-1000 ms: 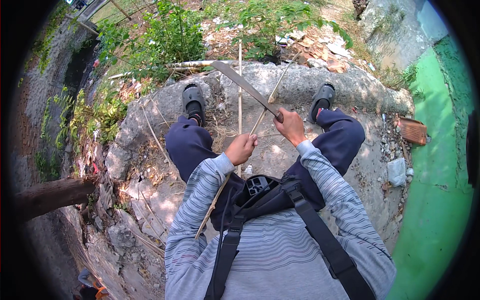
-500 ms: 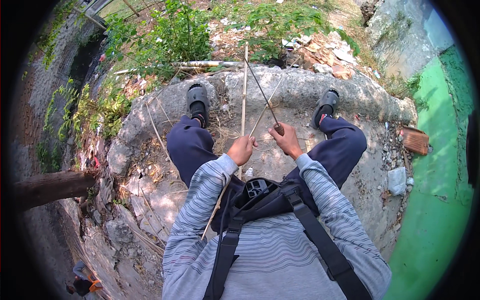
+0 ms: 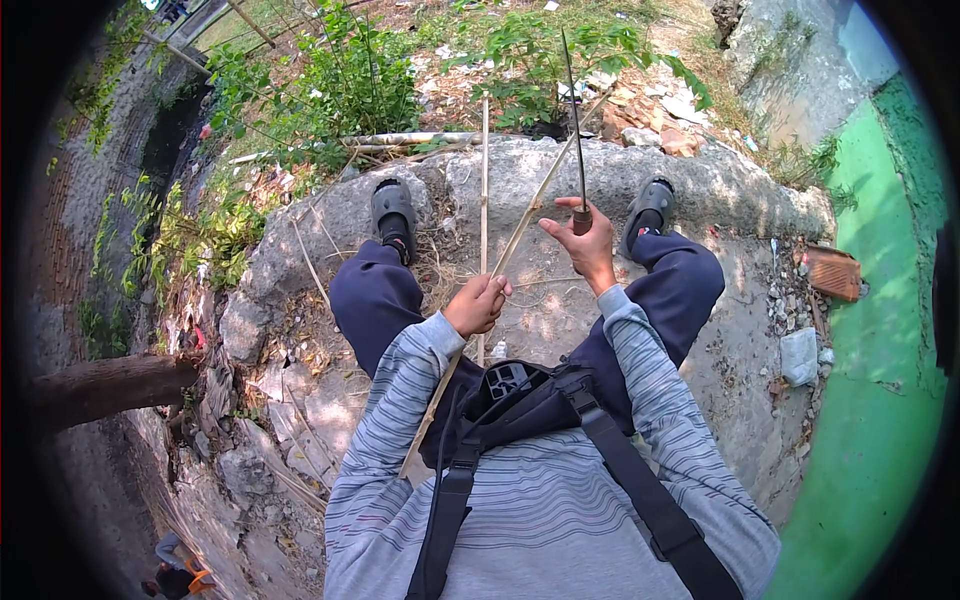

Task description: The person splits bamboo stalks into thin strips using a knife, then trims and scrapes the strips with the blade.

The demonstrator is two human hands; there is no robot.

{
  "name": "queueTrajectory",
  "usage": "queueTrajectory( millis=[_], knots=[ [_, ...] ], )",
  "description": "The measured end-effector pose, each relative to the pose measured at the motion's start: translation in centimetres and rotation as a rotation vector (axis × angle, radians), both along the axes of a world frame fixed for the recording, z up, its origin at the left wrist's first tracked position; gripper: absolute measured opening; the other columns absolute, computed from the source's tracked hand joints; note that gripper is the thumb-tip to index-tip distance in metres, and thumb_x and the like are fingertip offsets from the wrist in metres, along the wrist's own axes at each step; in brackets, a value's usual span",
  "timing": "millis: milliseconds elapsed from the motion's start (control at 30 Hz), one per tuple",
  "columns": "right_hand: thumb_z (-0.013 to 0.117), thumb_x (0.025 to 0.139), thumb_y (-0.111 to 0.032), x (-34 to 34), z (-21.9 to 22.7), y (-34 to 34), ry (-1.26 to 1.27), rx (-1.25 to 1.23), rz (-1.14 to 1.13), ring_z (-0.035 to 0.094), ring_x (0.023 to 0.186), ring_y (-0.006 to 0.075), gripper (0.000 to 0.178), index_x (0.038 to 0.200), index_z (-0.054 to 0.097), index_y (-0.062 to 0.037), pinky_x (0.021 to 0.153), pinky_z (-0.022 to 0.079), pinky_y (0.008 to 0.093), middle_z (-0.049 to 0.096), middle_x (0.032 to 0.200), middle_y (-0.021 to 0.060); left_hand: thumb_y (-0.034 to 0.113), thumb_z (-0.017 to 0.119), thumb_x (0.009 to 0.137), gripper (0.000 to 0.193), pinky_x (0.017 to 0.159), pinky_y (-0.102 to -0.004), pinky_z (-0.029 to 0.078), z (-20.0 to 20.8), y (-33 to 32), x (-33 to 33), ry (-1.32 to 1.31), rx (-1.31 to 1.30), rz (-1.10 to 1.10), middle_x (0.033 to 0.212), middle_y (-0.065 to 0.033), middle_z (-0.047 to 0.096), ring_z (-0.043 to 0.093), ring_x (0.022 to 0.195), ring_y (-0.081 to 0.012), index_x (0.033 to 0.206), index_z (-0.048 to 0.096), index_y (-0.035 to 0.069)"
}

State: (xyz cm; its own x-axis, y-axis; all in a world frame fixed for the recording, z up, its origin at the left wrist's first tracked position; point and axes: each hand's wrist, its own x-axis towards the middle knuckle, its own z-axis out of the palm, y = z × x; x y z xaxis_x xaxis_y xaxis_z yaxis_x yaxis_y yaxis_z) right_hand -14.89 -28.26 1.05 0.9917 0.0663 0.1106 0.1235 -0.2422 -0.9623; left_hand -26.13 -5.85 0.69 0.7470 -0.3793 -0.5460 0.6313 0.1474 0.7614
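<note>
My left hand is closed around a pale bamboo strip, which slants from under my left forearm up toward the stone ledge. In my right hand is a long, thin-bladed knife with a brown handle, its blade pointing up and away from me. The knife stands to the right of the held strip; the blade passes close to the strip's far part, and I cannot tell whether they touch. A second straight bamboo strip runs lengthwise between my feet and passes behind my left hand.
A rough stone ledge curves ahead, with my shoes against it. Beyond are leafy plants and litter. A brick and a white bag lie by the green wall. A tree trunk juts in at left; another person is at lower left.
My right hand has moved up and away from my left hand, and the knife has swung from slanting left to nearly upright. The held strip shows a wider face and has shifted slightly right.
</note>
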Motion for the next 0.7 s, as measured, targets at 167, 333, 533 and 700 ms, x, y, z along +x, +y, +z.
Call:
queueTrajectory(
  millis=[167,333,533,700],
  knots=[
    [0.090,0.077,-0.032,0.2,-0.8,0.4,-0.035,-0.046,0.007,0.045,0.053,0.0006,0.038,0.102,0.072,-0.0081,0.051,0.036,0.0226,0.051,0.057,-0.0080,0.031,0.036,0.112,0.030,0.036,-0.0260,0.022,-0.7,-1.1,-0.1,-0.131,0.164,-0.044,0.058,0.0064,0.031,0.024,0.040,-0.0066,0.101,0.053,0.009],
    [0.083,0.083,-0.029,0.8,-2.1,0.9,-0.076,-0.057,-0.007,0.052,0.055,0.0026,0.027,0.092,0.072,-0.0066,0.053,0.041,0.0243,0.060,0.060,-0.0038,0.031,0.038,0.112,0.031,0.038,-0.0261,0.024,-2.7,-1.4,-0.1,-0.251,0.263,-0.063,0.058,0.0063,0.036,0.030,0.041,-0.0066,0.100,0.055,0.008],
    [0.076,0.090,-0.022,1.5,-3.3,1.2,-0.131,-0.031,-0.015,0.059,0.060,0.0045,0.019,0.089,0.071,-0.0031,0.056,0.045,0.0235,0.068,0.068,0.0007,0.030,0.039,0.111,0.031,0.041,-0.0257,0.031,-2.5,-1.3,0.0,-0.361,0.363,-0.112,0.058,0.0054,0.038,0.038,0.044,-0.0072,0.101,0.056,0.006],
    [0.075,0.092,-0.020,1.8,-3.4,1.0,0.152,0.172,0.054,0.051,0.052,0.0029,0.018,0.087,0.069,-0.0035,0.047,0.038,0.0226,0.058,0.063,-0.0039,0.031,0.039,0.111,0.037,0.049,-0.0263,0.045,-1.5,-1.6,0.0,-0.198,0.334,-0.051,0.063,-0.0005,0.047,0.050,0.048,-0.0105,0.102,0.060,0.001]
  ],
)
